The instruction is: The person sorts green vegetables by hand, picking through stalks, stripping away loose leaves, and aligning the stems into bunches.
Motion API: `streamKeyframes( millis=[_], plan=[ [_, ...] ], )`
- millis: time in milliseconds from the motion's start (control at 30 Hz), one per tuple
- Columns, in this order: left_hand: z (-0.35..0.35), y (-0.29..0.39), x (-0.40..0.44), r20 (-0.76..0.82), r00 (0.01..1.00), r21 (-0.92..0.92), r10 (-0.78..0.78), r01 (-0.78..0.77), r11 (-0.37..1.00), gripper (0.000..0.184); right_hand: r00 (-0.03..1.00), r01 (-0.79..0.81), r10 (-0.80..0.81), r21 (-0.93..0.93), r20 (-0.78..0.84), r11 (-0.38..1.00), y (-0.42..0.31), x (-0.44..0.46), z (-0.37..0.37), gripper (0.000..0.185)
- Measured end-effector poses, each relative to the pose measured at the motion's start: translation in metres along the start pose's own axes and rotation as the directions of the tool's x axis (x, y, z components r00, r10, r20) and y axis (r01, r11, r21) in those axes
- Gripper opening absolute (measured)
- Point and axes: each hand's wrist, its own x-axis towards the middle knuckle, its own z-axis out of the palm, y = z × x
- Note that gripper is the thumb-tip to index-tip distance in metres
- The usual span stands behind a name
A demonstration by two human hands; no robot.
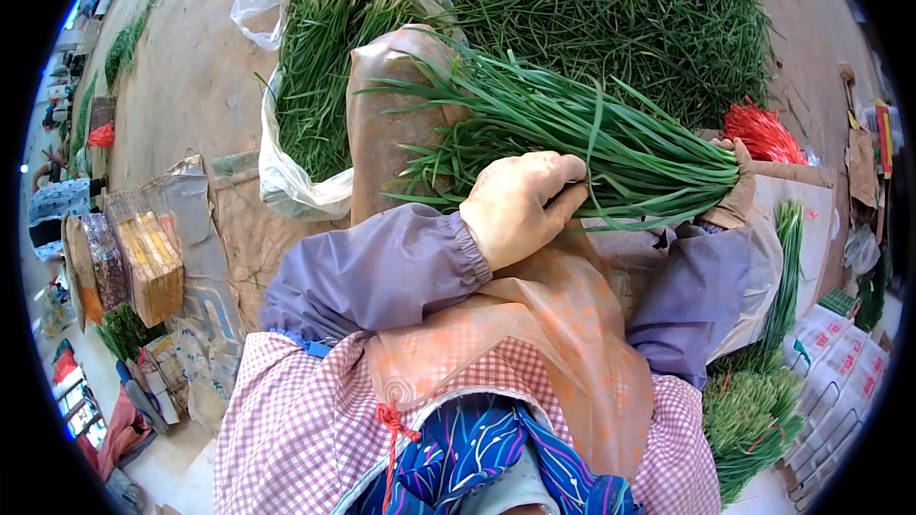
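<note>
A bunch of long green leafy stalks lies across my lap, its cut ends to the right and its loose tips to the left. My right hand, in a tan glove, wraps round the cut ends. My left hand, in a pale glove, rests at the near side of the bunch, thumb and fingers pinched at a few leaves; what lies between them is too small to make out. The tips lie over a plastic-covered knee.
Ahead is a large heap of green stalks. A white plastic bag with more stalks lies left of the knee. Red ties sit at the right. Tied bundles lie lower right, a wooden block at left.
</note>
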Motion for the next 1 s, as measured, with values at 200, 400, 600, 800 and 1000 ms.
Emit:
streamKeyframes(
  millis=[200, 400, 600, 800, 1000],
  plan=[
    [-0.002, 0.005, -0.004, 0.075, 0.995, 0.177, -0.064, 0.050, 0.983, 0.014, 0.982, -0.163, 0.161, 0.007, 0.102, 0.987, -0.005, 0.000, -0.001, 0.017],
    [-0.007, 0.018, -0.012, 0.018, 0.999, -0.158, -0.051, 0.053, 0.986, 0.011, 0.997, -0.077, 0.078, -0.066, 0.017, 0.995, 0.003, -0.003, 0.004, 0.016],
    [-0.059, 0.015, -0.020, -0.204, 0.961, -0.418, -0.187, 0.087, 0.904, 0.011, 0.992, 0.090, -0.094, -0.056, -0.078, 0.994, 0.005, -0.001, -0.001, 0.009],
    [-0.130, 0.011, 0.003, -0.501, 0.820, -0.488, -0.278, -0.002, 0.873, 0.017, 0.923, 0.374, -0.368, -0.043, 0.110, 0.926, -0.033, -0.034, 0.037, 0.017],
    [-0.140, 0.000, 0.044, -0.354, 0.934, 0.423, -0.043, 0.201, 0.883, 0.064, 0.728, 0.684, -0.634, -0.215, 0.261, 0.697, -0.093, -0.050, 0.057, 0.018]
  ],
)
